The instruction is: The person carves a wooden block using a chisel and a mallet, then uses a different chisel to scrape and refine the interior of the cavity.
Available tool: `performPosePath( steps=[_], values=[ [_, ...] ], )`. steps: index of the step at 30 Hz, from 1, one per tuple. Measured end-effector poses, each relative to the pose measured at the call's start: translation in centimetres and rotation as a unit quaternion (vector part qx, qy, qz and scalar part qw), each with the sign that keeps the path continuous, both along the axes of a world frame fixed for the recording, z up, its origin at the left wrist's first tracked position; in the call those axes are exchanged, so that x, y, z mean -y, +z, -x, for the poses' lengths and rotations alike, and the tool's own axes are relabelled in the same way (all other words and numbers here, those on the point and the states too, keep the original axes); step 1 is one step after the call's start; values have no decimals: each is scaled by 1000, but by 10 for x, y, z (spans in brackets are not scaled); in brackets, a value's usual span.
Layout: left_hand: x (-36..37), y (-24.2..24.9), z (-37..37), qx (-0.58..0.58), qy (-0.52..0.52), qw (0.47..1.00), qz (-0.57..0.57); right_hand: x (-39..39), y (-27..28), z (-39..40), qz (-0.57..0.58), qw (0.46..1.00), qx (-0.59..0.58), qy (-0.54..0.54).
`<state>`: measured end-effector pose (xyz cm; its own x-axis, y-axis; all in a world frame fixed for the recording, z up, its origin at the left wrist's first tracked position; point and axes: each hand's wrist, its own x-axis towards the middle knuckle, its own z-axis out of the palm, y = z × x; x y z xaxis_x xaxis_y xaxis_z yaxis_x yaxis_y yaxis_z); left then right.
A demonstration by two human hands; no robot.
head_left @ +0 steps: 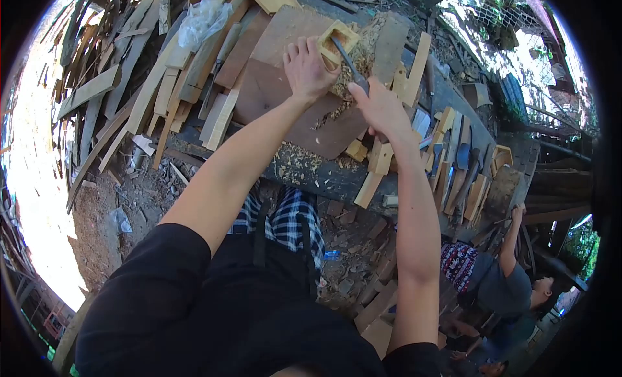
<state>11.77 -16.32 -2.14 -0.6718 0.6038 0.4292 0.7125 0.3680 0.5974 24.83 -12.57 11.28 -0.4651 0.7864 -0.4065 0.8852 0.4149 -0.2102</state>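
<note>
A small hollowed wooden box point(350, 35) sits at the top middle, tilted, with its open side facing me. My left hand point(311, 69) grips its left side and presses it against the brown board point(275, 95). My right hand point(382, 107) is wrapped around a chisel point(350, 61) whose dark blade reaches into the hollow of the box. The chisel's handle is mostly hidden in my fist. Curled wood shavings point(372, 43) lie around the box and along the board.
Planks and offcuts point(194, 72) crowd the left side, with a clear plastic bag point(204, 22) on them. On the right, several hand tools and wood pieces point(463, 157) line the bench. Another person point(502, 283) is at the lower right, one hand at the bench edge.
</note>
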Motion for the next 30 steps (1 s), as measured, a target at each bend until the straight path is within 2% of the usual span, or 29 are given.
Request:
performPosePath(
  steps=[2,3,4,5,6,7,8,9,11,12,13,15,16,18,19,20,21,22,23,25,26,28,29,30],
  values=[
    [-2,6,5,73,4,997,17,11,37,-15,159,982,-68,-82],
    [-4,19,9,67,13,998,8,20,49,-25,148,976,-125,-101],
    [-2,38,14,362,-33,931,-31,29,59,-34,143,966,-180,-119],
    [3,49,17,621,-77,777,-70,35,68,-41,150,952,-227,-140],
    [10,53,14,619,-67,779,-78,40,74,-48,160,935,-272,-161],
    [16,55,7,781,-91,595,-167,43,75,-54,165,936,-271,-151],
    [21,58,0,889,-112,370,-246,47,75,-60,159,928,-297,-156],
    [22,58,-4,887,-107,371,-252,50,75,-64,154,920,-322,-164],
    [23,58,-12,943,33,174,-283,58,77,-68,135,932,-298,-152],
    [22,60,-12,945,28,126,-300,61,76,-69,112,942,-281,-145],
    [20,60,-13,945,29,124,-300,63,75,-70,91,950,-262,-143],
    [25,63,-18,918,-16,279,-282,66,66,-76,106,945,-270,-150],
    [25,67,-17,917,-17,281,-283,65,62,-76,113,937,-290,-156],
    [24,75,-15,899,67,395,-175,60,56,-80,112,941,-284,-145],
    [28,78,-18,899,70,396,-171,62,53,-84,118,946,-267,-140],
    [34,80,-25,770,39,616,-160,63,52,-87,124,947,-262,-142],
    [34,81,-27,588,-2,797,-140,60,51,-87,135,942,-266,-154],
    [33,67,-22,263,24,962,-67,58,51,-86,145,937,-273,-166],
    [31,60,-14,262,21,963,-66,57,50,-84,144,936,-273,-169],
    [29,50,1,124,5,990,71,56,46,-82,142,942,-256,-166],
    [32,44,0,128,5,989,77,55,42,-82,147,942,-251,-168],
    [33,42,2,124,-22,986,112,49,33,-80,72,977,-189,-74],
    [38,40,0,128,-26,984,121,45,33,-78,78,977,-184,-80],
    [46,52,-1,148,-59,971,176,40,39,-72,74,981,-170,-52]
  ],
)
